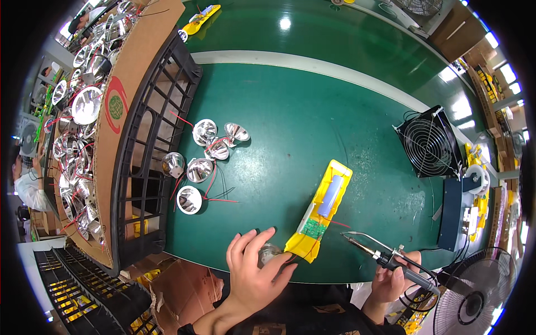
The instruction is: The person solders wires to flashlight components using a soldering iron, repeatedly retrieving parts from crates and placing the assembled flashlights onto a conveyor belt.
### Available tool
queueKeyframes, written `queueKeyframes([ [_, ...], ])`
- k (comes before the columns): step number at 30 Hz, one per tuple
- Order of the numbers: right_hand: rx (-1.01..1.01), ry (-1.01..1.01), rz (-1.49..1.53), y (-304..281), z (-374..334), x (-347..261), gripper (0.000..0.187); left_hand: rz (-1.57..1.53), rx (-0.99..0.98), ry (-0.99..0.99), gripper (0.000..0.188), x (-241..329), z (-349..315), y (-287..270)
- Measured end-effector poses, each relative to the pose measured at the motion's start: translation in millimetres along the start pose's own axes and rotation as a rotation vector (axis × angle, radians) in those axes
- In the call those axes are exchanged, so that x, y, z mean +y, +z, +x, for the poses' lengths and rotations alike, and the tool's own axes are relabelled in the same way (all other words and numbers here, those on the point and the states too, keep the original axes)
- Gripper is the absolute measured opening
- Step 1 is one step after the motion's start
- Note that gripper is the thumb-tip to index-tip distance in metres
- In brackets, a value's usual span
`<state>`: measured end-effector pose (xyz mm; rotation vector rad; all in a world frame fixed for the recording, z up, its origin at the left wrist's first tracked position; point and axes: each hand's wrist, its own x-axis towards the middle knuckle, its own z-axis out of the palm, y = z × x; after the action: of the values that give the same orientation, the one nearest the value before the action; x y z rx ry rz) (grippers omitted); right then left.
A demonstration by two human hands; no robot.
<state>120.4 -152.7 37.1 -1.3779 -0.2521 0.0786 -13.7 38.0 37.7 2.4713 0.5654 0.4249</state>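
My left hand (249, 274) is curled round a small silvery reflector cup (269, 253), partly hidden by the fingers, at the table's near edge. Thumb and forefinger reach the lower end of a yellow plastic housing (308, 244). In that housing sit a blue cylindrical battery cell (331, 195) and a green circuit board (315, 228); a red wire sticks out to the right. My right hand (389, 283) grips a soldering iron (385, 259) with a thin metal tube alongside it. The iron's tip points left, apart from the board, near the red wire's end.
Several loose reflector cups (200, 170) with wires lie left on the green table (279, 100). Beyond them a cardboard box (146, 53) heaped with reflectors rests against a black plastic crate (146, 139). At right stand a black fan (427, 142), a blue unit (451, 215) and another fan (474, 301).
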Motion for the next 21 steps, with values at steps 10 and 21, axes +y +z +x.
queueKeyframes([
  [10, -0.055, -0.101, 0.019, 0.1, -0.2, -2.3, 0.028, -0.123, -0.084, 0.141, 0.018, -20.4, 2.4, -22.7],
  [21, -0.087, -0.103, 0.068, 9.5, -0.7, -7.3, 0.027, -0.060, -0.199, 0.213, 0.018, -11.8, 24.0, -28.7],
])
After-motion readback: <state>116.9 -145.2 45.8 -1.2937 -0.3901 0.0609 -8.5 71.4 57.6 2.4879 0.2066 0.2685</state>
